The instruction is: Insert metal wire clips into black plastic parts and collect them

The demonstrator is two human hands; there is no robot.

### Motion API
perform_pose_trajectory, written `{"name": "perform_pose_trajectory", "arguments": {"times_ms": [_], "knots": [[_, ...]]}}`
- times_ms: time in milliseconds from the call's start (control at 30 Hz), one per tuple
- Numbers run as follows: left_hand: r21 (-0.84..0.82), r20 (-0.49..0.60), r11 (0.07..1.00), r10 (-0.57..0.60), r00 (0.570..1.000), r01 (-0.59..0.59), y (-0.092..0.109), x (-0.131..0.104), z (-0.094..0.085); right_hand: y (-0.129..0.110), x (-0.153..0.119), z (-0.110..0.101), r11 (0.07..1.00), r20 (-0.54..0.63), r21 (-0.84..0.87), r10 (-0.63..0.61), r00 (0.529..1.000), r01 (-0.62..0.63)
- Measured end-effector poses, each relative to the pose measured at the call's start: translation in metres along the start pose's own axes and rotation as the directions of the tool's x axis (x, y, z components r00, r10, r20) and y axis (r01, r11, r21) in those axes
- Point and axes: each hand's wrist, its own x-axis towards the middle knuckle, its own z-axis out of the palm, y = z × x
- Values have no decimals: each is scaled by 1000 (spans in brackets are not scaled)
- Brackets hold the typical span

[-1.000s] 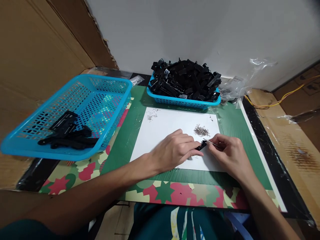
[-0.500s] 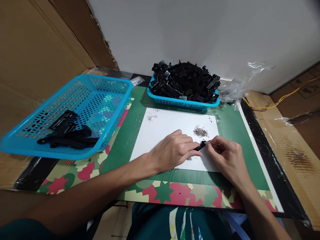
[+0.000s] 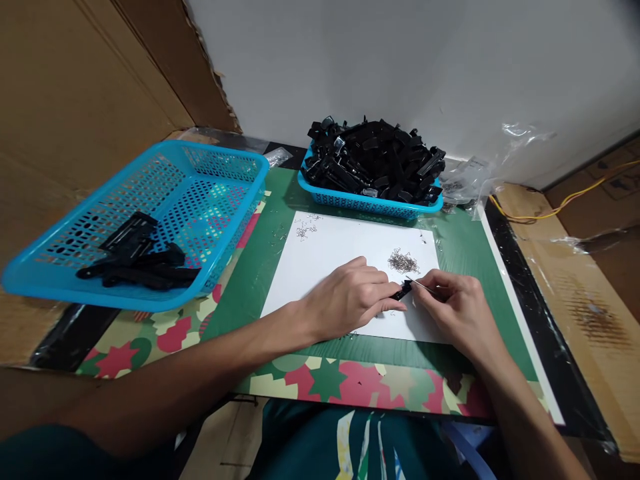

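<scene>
My left hand [image 3: 357,297] is closed around a small black plastic part [image 3: 404,289], whose end sticks out past the thumb and fingers. Between the fingertips of my right hand [image 3: 453,300] is a thin metal tool like tweezers [image 3: 419,284]; its tip lies at the part's exposed end. Both hands are over a white sheet of paper [image 3: 345,243]. Just beyond them on the sheet is a pile of tiny wire springs or clips [image 3: 403,261], too small to tell which. A smaller scatter of similar wire pieces [image 3: 306,231] lies at the sheet's far left corner.
A blue basket [image 3: 370,201] heaped with black plastic parts [image 3: 375,160] stands behind the paper. To the left is another blue basket [image 3: 227,247] with several black pieces [image 3: 137,257]. Clear plastic bags [image 3: 467,180] and a yellow cable [image 3: 565,200] are at the right.
The view has shifted slightly. Both hands keep their hold, and the tool tip stays at the black part's end with hardly any movement.
</scene>
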Motion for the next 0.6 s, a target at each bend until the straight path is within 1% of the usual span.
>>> {"name": "perform_pose_trajectory", "arguments": {"times_ms": [67,133,233,267,333,400,433,467,533,600], "knots": [[-3,-12,1000,5,1000,-5,0,0,0,0,0,-4,1000,40,-7,30,999,-30],[-4,-22,1000,13,1000,-13,-1,0,1,2,-2,-9,999,49,-20,51,998,-50],[7,-20,1000,20,1000,-20,-1,-1,1,4,-6,-15,999,-21,-39,35,999,-36],[12,-16,1000,24,1000,-24,-1,-1,1,5,-6,-17,999,-49,-48,8,999,-10],[19,-6,999,32,999,-32,-2,-2,2,5,-6,-21,994,-103,-67,-88,991,81],[22,6,999,35,999,-35,-2,-2,2,4,-5,-23,981,-177,-84,-185,967,173],[22,11,999,36,999,-36,-2,-2,2,3,-4,-23,977,-225,-86,-210,952,195],[21,15,999,37,999,-37,-2,-2,1,2,-3,-22,978,-275,-73,-206,939,193],[15,14,999,42,999,-42,-2,-2,1,0,-2,-19,990,-348,0,-135,928,144],[11,11,999,46,999,-46,-2,-2,0,-2,-1,-13,989,-357,114,-51,933,97]]}}
